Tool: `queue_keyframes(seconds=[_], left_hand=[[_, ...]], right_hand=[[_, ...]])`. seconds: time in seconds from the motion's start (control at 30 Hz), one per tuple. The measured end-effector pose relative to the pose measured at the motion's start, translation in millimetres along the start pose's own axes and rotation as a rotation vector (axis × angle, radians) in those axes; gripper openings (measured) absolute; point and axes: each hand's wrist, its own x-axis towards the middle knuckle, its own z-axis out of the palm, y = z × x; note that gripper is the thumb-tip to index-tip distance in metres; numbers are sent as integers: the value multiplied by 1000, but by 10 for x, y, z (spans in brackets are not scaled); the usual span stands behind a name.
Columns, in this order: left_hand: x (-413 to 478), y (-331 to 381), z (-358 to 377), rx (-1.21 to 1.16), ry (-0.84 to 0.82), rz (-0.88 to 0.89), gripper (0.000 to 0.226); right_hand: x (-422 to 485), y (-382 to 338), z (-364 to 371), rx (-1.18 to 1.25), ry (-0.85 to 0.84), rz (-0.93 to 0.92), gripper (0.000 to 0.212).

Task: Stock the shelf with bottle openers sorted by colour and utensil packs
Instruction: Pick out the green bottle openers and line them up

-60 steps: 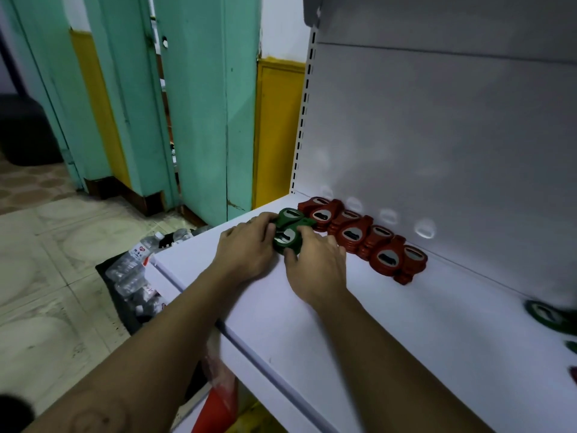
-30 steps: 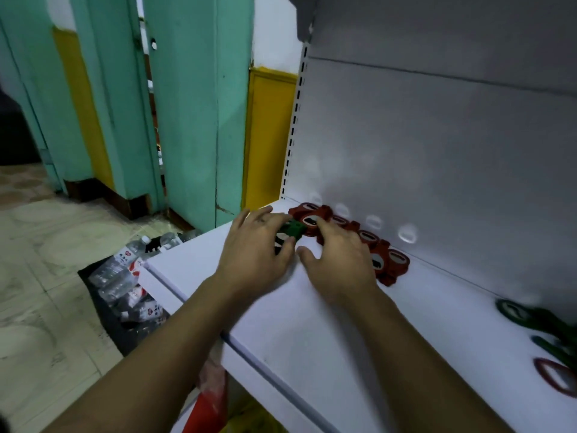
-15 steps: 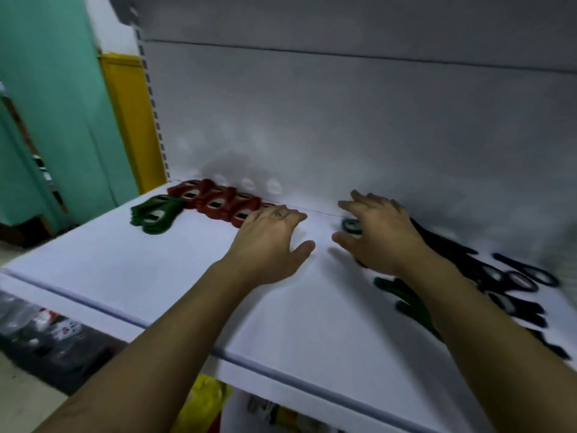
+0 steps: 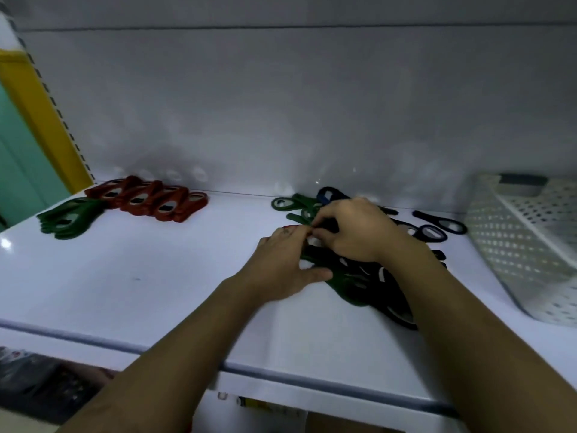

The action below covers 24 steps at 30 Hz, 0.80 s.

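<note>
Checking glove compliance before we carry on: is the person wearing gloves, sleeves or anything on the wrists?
No gloves on the left hand or right hand. Both forearms are bare as far as the frame shows, with no sleeves, watch or bracelet in view. Rings cannot be ruled out; the fingers are blurred.

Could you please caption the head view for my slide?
Left hand and right hand pick through mixed bottle openers; red openers and green openers lie sorted left, basket right.
</note>
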Motion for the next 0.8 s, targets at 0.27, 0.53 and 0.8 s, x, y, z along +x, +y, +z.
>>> queue_keyframes(seconds=[0.27, 0.53, 0.8], left_hand=[[-41, -118, 44, -324, 97, -119, 51], [-51, -115, 70, -317, 191, -96, 16], [-29, -112, 77, -328, 203, -99, 17]], right_hand=[[-186, 161, 49, -9, -61, 22, 42], [-214, 157, 79, 0, -24, 89, 41], [48, 146, 34, -79, -170, 39, 22]])
